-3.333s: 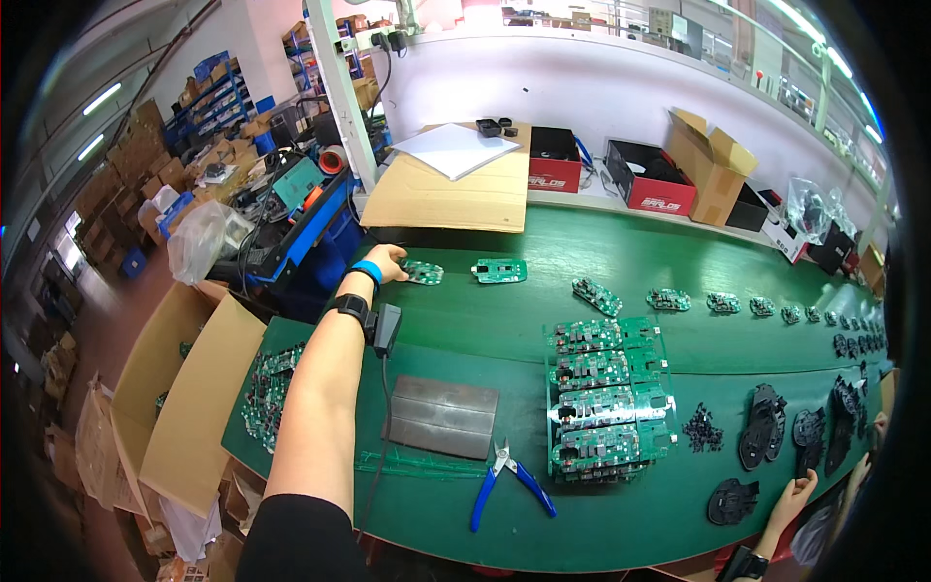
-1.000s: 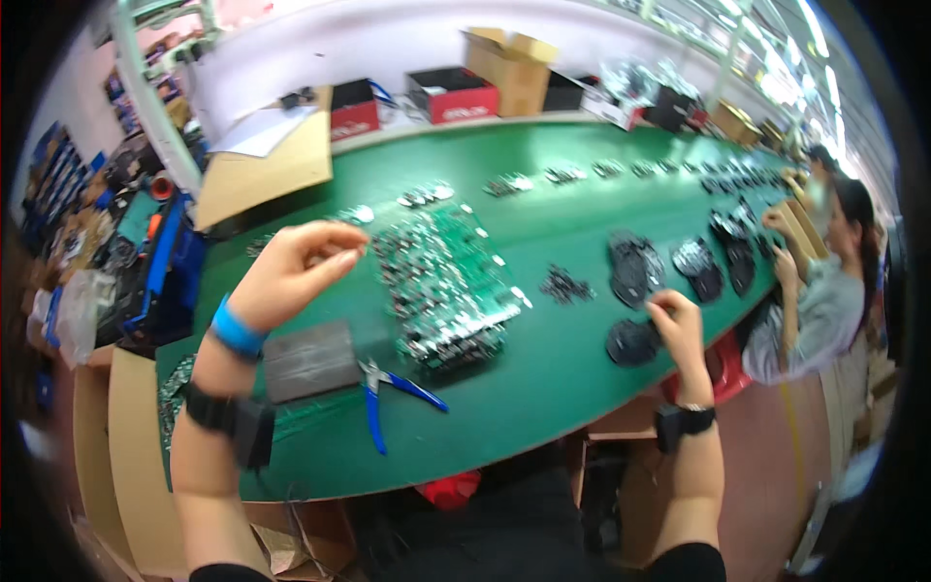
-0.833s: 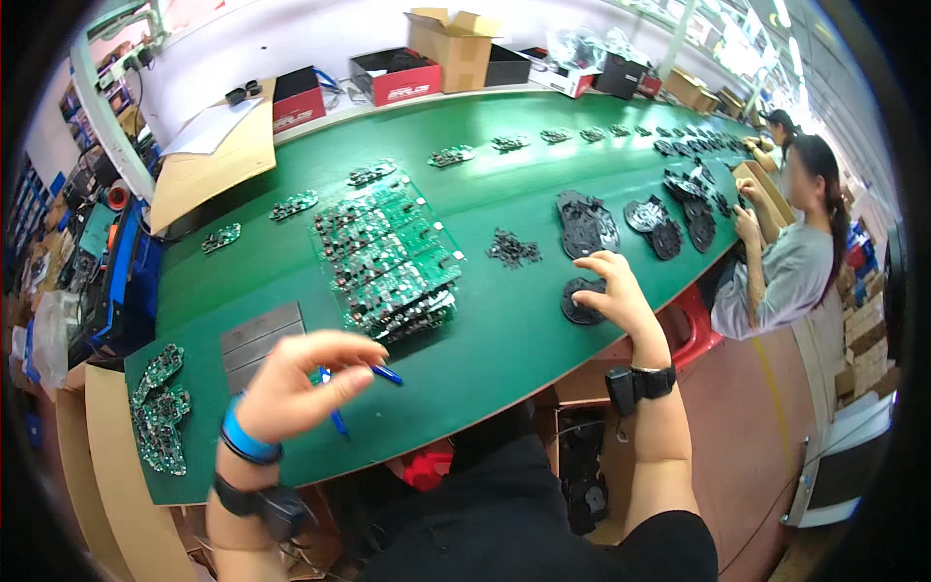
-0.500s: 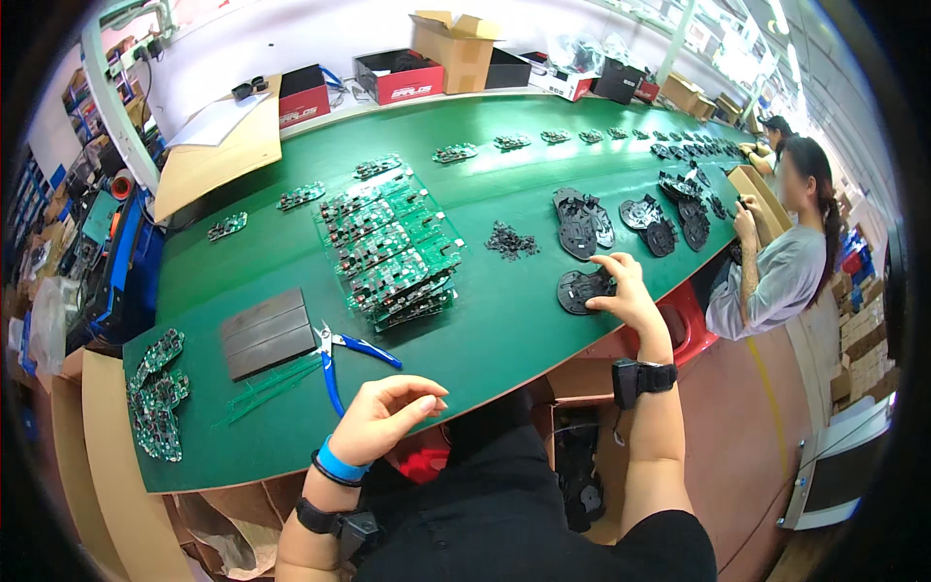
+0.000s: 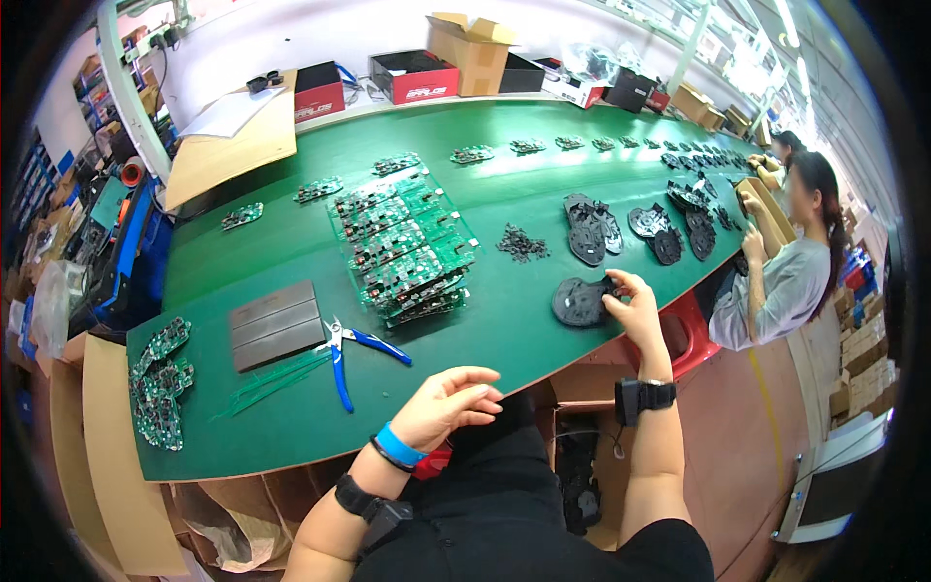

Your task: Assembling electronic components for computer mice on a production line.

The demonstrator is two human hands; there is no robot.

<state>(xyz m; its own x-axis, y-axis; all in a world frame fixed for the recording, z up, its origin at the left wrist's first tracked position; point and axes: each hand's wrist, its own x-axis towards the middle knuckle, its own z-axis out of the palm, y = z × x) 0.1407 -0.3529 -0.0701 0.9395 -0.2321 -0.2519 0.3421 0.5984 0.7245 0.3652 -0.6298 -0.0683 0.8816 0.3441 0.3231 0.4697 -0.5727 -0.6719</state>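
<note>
At the table's near right edge, my right hand (image 5: 635, 308) grips a black plastic shell (image 5: 579, 303) between thumb and fingers by its right end. The shell is rounded and slightly tilted. My left hand (image 5: 451, 405) hovers in front of the table edge, palm inward, fingers loosely apart and holding nothing. Blue-handled side cutters (image 5: 347, 354) lie with spread handles to the left of that hand. Beyond the right hand rest more black shells (image 5: 586, 229) and a small heap of black parts (image 5: 522, 242).
A tall stack of green circuit boards (image 5: 402, 247) stands mid-table. Dark rectangular blocks (image 5: 278, 325), green offcut strips (image 5: 276, 378) and assembled boards (image 5: 160, 388) lie at left. Open boxes (image 5: 412, 78) line the back. A co-worker (image 5: 776, 262) sits at right.
My right hand has lifted and tilted the black shell, now showing a smoother surface. My left hand has moved right, its fingers more spread. The whole view has shifted slightly.
</note>
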